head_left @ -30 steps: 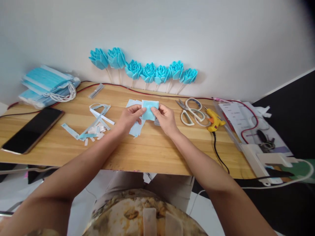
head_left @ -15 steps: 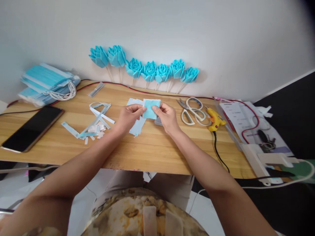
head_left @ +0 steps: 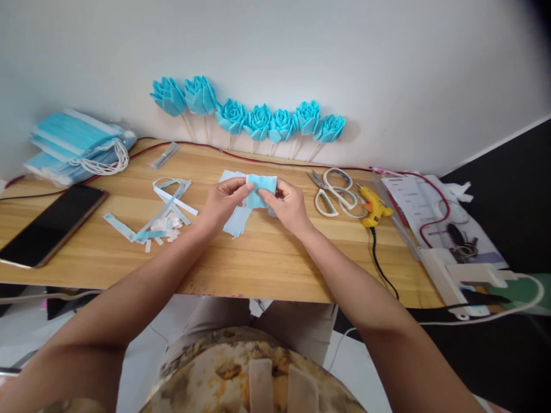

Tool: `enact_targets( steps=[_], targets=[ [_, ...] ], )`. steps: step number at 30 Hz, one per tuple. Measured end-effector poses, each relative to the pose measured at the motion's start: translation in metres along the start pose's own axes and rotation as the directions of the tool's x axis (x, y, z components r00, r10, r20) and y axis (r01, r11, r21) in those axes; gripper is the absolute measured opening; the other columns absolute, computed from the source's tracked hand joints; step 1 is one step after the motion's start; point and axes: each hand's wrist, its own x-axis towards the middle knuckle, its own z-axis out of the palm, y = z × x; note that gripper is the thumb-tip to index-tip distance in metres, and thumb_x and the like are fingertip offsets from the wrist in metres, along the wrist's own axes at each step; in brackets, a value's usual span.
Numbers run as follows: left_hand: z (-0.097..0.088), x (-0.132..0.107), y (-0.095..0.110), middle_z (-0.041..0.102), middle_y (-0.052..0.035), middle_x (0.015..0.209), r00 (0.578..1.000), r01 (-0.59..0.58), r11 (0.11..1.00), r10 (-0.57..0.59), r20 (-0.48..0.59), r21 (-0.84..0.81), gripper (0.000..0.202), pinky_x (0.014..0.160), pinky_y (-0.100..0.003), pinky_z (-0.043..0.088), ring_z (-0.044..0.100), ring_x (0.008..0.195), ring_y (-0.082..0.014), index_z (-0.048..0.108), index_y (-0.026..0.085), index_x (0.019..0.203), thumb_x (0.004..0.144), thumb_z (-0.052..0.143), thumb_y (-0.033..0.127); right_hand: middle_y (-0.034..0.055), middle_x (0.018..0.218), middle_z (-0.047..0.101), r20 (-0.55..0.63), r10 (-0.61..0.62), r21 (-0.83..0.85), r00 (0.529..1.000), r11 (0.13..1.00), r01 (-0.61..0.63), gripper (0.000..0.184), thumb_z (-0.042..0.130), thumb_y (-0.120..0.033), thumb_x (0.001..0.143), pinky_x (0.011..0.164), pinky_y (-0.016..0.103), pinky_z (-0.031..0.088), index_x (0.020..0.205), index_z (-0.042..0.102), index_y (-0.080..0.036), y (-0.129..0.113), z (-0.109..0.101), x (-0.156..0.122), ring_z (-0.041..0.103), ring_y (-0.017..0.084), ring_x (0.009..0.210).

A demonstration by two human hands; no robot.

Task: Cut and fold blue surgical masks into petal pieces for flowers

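Between both hands is a light blue square of mask fabric, held up just above the table. My left hand pinches its left edge, thumb on the front. At the other side, my right hand grips it with the thumb lying across the face and the fingers behind. Pale blue cut fabric pieces lie under and behind my left hand. A small greyish item, partly hidden, rests beneath my right hand. To the right of it lie scissors with white handles.
Blue fabric flowers on sticks lean against the wall. Packed face masks, a phone and fabric scraps are on the left. A yellow glue gun, papers and a power strip are at right.
My right thumb has shifted left and lower across the fabric square, whose surface looks more creased. The whole view has moved slightly; the other things stay in place.
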Motion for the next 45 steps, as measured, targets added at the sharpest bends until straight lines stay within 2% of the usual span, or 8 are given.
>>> enact_targets(
  steps=[5,8,12,16,19,35,42,45],
  targets=[
    [-0.002,0.002,-0.004,0.062,0.0010,0.063,0.999,0.042,0.999,-0.042,0.001,-0.015,0.025,0.048,-0.025,0.033,0.042,0.049,-0.0077,0.078,0.020,0.072,0.071,0.086,0.044,-0.0009,0.064,0.053,-0.042,-0.193,-0.250,0.980,0.952,0.176,0.033,0.068,-0.039,0.085,0.065,0.031,0.038,0.064,0.050,-0.023,-0.004,0.000,0.001,0.046,0.015,0.064],
    [-0.002,0.002,-0.009,0.063,0.0000,0.064,0.994,0.101,0.989,-0.097,0.044,-0.112,0.028,0.049,-0.024,0.041,0.050,0.051,-0.0086,0.075,0.018,0.069,0.069,0.087,0.043,-0.0005,0.063,0.051,-0.034,-0.231,-0.316,0.972,0.925,0.209,0.037,0.067,-0.040,0.086,0.067,0.032,0.037,0.062,0.044,-0.023,-0.002,0.001,0.001,0.045,0.016,0.065],
    [-0.001,0.003,-0.012,0.070,-0.0032,0.075,0.989,0.141,0.947,-0.122,0.081,-0.289,0.033,0.066,-0.028,0.057,0.065,0.070,-0.0145,0.071,0.016,0.072,0.066,0.090,0.041,-0.0010,0.064,0.052,-0.028,-0.195,-0.239,0.980,0.954,0.183,0.035,0.065,-0.041,0.088,0.066,0.031,0.039,0.064,0.047,-0.023,-0.004,0.000,-0.001,0.045,0.014,0.064],
    [0.001,0.004,-0.013,0.071,-0.0033,0.082,0.991,0.126,0.923,-0.103,0.083,-0.365,0.028,0.079,-0.030,0.061,0.069,0.079,-0.0154,0.070,0.015,0.080,0.072,0.087,0.036,-0.0024,0.065,0.053,-0.048,-0.083,-0.072,0.995,0.994,0.079,0.030,0.063,-0.046,0.090,0.060,0.028,0.038,0.073,0.058,-0.022,-0.008,-0.002,-0.002,0.045,0.012,0.060],
    [0.001,0.004,-0.014,0.071,-0.0029,0.082,0.992,0.126,0.916,-0.106,0.072,-0.380,0.028,0.080,-0.030,0.062,0.070,0.080,-0.0154,0.071,0.014,0.084,0.073,0.086,0.034,-0.0025,0.065,0.053,-0.055,-0.050,0.005,0.997,0.999,0.050,0.030,0.062,-0.046,0.091,0.059,0.028,0.036,0.075,0.062,-0.021,-0.007,-0.002,-0.001,0.045,0.011,0.059],
    [0.002,0.005,-0.018,0.079,-0.0043,0.083,0.986,0.169,0.898,-0.156,0.066,-0.405,0.034,0.072,-0.024,0.060,0.072,0.073,-0.0133,0.079,0.015,0.085,0.063,0.095,0.035,-0.0025,0.066,0.051,-0.007,-0.026,0.065,1.000,0.998,0.026,0.035,0.060,-0.050,0.092,0.061,0.026,0.039,0.075,0.060,-0.020,-0.007,0.001,-0.002,0.043,0.011,0.061],
    [0.001,0.001,-0.015,0.077,-0.0024,0.075,0.998,0.063,0.986,-0.062,0.014,-0.155,0.029,0.067,-0.025,0.057,0.068,0.065,-0.0130,0.078,0.016,0.078,0.068,0.091,0.040,-0.0014,0.076,0.062,0.050,0.026,0.178,0.998,0.983,-0.035,0.035,0.072,-0.056,0.083,0.063,0.026,0.043,0.087,0.066,-0.021,-0.002,0.000,-0.001,0.052,0.011,0.067],
    [0.003,0.000,-0.013,0.076,-0.0020,0.074,0.999,0.031,0.993,-0.028,0.028,-0.112,0.029,0.067,-0.026,0.058,0.067,0.066,-0.0135,0.078,0.016,0.077,0.066,0.091,0.040,-0.0031,0.068,0.056,0.017,0.011,0.109,1.000,0.994,-0.013,0.032,0.071,-0.050,0.083,0.061,0.026,0.040,0.077,0.062,-0.021,-0.004,0.001,-0.001,0.048,0.010,0.063]
  ],
)
